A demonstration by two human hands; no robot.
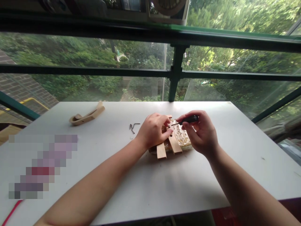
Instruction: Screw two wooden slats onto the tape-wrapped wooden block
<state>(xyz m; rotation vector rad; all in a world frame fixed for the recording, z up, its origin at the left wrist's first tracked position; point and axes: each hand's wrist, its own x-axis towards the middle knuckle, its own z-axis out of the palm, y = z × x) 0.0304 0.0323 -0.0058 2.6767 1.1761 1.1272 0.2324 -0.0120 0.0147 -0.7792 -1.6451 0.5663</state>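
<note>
My right hand is closed round the black handle of a screwdriver. Its thin metal shaft points left, the tip close to a small dark screw at a light wooden strip. With thumb and fingers curled, my left hand grips that wooden piece around the screw; whether it also pinches the screw is unclear. A second wooden strip sticks out below my left hand. Both strips rest on a block in shiny clear wrapping, partly covered by my hands.
Several loose screws and a small hex key lie left of my left hand. A curved wooden part rests farther left on the white table. A blurred-out object with a red cord lies at the left. Green-framed windows stand behind.
</note>
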